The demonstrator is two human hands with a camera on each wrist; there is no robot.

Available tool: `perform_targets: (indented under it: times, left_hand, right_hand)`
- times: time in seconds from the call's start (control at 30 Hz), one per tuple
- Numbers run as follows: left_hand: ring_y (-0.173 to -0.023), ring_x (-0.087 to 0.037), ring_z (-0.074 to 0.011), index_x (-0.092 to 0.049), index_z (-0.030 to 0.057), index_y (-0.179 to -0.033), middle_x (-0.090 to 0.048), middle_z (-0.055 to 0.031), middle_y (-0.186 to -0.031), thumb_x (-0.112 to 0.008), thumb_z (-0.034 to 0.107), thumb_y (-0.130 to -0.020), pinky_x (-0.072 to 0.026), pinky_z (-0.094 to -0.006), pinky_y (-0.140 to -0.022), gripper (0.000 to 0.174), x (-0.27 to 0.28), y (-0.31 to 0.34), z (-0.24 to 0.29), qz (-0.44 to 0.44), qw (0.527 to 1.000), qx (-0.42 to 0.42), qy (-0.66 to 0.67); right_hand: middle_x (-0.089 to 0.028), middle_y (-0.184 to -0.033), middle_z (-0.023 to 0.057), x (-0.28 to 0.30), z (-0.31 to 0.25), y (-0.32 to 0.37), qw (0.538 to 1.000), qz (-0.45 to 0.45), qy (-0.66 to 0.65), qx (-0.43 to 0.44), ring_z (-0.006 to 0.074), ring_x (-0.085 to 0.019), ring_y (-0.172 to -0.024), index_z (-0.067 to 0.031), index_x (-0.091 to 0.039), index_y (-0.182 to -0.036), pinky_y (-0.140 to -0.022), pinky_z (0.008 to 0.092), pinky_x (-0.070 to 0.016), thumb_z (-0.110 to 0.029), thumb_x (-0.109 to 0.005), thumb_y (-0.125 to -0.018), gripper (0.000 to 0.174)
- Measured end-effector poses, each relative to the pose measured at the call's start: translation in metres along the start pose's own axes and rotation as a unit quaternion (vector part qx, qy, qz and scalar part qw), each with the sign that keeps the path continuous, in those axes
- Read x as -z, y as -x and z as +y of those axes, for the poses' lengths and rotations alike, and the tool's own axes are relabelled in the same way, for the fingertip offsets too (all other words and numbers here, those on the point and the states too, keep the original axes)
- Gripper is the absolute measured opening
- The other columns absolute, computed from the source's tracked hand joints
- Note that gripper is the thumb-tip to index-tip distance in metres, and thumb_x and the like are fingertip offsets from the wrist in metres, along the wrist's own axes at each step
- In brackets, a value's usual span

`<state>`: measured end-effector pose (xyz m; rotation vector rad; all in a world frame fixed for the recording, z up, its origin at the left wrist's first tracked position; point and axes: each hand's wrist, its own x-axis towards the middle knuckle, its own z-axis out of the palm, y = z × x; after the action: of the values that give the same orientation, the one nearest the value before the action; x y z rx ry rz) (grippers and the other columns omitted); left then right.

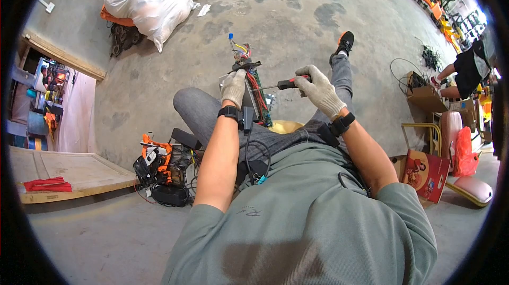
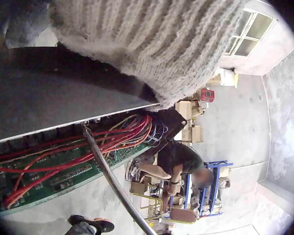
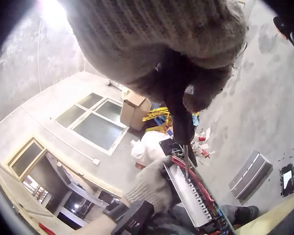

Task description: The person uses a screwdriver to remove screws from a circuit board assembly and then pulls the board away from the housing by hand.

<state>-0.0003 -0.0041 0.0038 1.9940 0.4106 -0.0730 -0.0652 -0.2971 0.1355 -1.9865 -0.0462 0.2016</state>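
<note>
The gloved left hand (image 1: 234, 88) grips the metal-cased circuit board unit (image 1: 263, 105) near its far end; the gloved right hand (image 1: 321, 92) is closed round a red-and-black screwdriver (image 1: 288, 84), its tip at the casing's screw edge. The unit lies between the seated person's legs, red wires (image 2: 63, 166) running along the green board. Farther out, a white sack (image 1: 146, 5) sits on the concrete floor (image 1: 228, 9).
</note>
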Motion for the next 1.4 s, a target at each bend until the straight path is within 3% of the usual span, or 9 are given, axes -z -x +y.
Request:
perform_targets:
  times: [0.3,0.4,0.57,0.77,0.9,0.97,1.1,1.17,1.4]
  left_hand:
    - [-0.125,-0.067,-0.0454,-0.076,0.0067,-0.127,-0.074,-0.025,-0.13,-0.05,0.059,-0.099,-0.049,-0.0496,-0.106,0.065,-0.001,0.002,0.001,0.009,1.0,0.017,0.016]
    - [-0.124,-0.067,-0.0451,-0.076,0.0069,-0.128,-0.074,-0.0245,-0.129,-0.051,0.059,-0.099,-0.049,-0.0492,-0.106,0.065,-0.003,-0.006,-0.006,-0.008,0.999,0.02,0.035]
    - [-0.123,-0.068,-0.044,-0.076,0.0067,-0.127,-0.075,-0.0235,-0.128,-0.052,0.059,-0.099,-0.0496,-0.0489,-0.105,0.064,-0.006,-0.009,-0.009,-0.001,0.999,0.032,0.034]
    - [-0.124,-0.068,-0.0446,-0.076,0.0058,-0.128,-0.075,-0.0254,-0.127,-0.051,0.06,-0.099,-0.0496,-0.0498,-0.104,0.065,0.003,0.01,0.012,0.005,0.999,0.029,0.014]
    - [-0.124,-0.067,-0.0451,-0.076,0.0058,-0.128,-0.074,-0.026,-0.127,-0.05,0.06,-0.099,-0.0495,-0.05,-0.104,0.066,-0.001,-0.002,-0.002,-0.002,1.0,0.02,0.019]
    - [-0.124,-0.067,-0.0455,-0.076,0.0057,-0.127,-0.074,-0.0263,-0.128,-0.05,0.06,-0.099,-0.0494,-0.0502,-0.104,0.067,-0.002,-0.004,-0.004,-0.002,1.0,0.009,0.007]
    - [-0.123,-0.067,-0.0456,-0.076,0.0057,-0.127,-0.074,-0.026,-0.127,-0.049,0.061,-0.099,-0.0495,-0.0502,-0.104,0.067,0.001,0.007,0.01,0.007,1.0,0.017,0.002]
    - [-0.123,-0.067,-0.0456,-0.076,0.0056,-0.126,-0.075,-0.0259,-0.126,-0.049,0.06,-0.099,-0.0496,-0.0501,-0.104,0.067,0.001,0.008,0.011,0.01,1.0,0.018,0.005]
    - [-0.122,-0.068,-0.0444,-0.076,0.0056,-0.126,-0.075,-0.0255,-0.126,-0.05,0.061,-0.099,-0.0499,-0.0496,-0.104,0.067,-0.004,-0.005,-0.007,-0.001,0.999,0.006,0.034]
  right_hand:
    - [-0.068,-0.094,0.0065,0.001,-0.001,0.001,1.0,0.001,-0.015,-0.008,0.0113,-0.066,-0.079,0.0047,-0.063,-0.128,-0.072,0.0301,-0.0573,-0.022,-0.067,-0.104,0.036]
    - [-0.075,-0.101,0.0124,-0.001,0.006,-0.001,0.999,-0.001,-0.032,-0.007,0.0163,-0.073,-0.081,-0.0001,-0.066,-0.131,-0.076,0.0333,-0.0592,-0.026,-0.071,-0.1,0.04]
    - [-0.076,-0.101,0.0128,-0.004,0.002,0.001,0.999,0.023,0.038,0.028,0.0176,-0.073,-0.082,-0.0013,-0.067,-0.129,-0.075,0.034,-0.0591,-0.027,-0.073,-0.1,0.039]
    - [-0.076,-0.101,0.0124,-0.003,0.004,0.0,1.0,0.022,0.004,0.021,0.0167,-0.073,-0.08,-0.0012,-0.067,-0.127,-0.074,0.0338,-0.0588,-0.026,-0.074,-0.1,0.037]
    - [-0.076,-0.1,0.0124,-0.002,0.001,0.001,0.999,0.023,0.007,0.025,0.0162,-0.072,-0.08,-0.0012,-0.067,-0.127,-0.074,0.0336,-0.0588,-0.025,-0.074,-0.1,0.037]
    - [-0.071,-0.095,0.0076,-0.003,-0.005,0.003,0.999,0.017,0.007,0.029,0.0113,-0.068,-0.08,0.0034,-0.064,-0.129,-0.073,0.0294,-0.0562,-0.02,-0.068,-0.104,0.035]
    - [-0.071,-0.095,0.0078,-0.003,-0.012,0.006,0.999,0.015,0.032,0.021,0.0117,-0.068,-0.08,0.0029,-0.064,-0.129,-0.074,0.0298,-0.0562,-0.021,-0.069,-0.103,0.035]
    - [-0.076,-0.106,0.013,-0.002,-0.007,0.003,0.999,0.016,0.046,0.021,0.0184,-0.074,-0.087,-0.0014,-0.066,-0.128,-0.08,0.0341,-0.0594,-0.025,-0.073,-0.1,0.037]
    - [-0.077,-0.114,0.0159,-0.002,-0.005,0.004,0.998,0.01,0.042,0.055,0.0237,-0.074,-0.106,-0.002,-0.067,-0.129,-0.094,0.0368,-0.0582,-0.024,-0.075,-0.098,0.039]
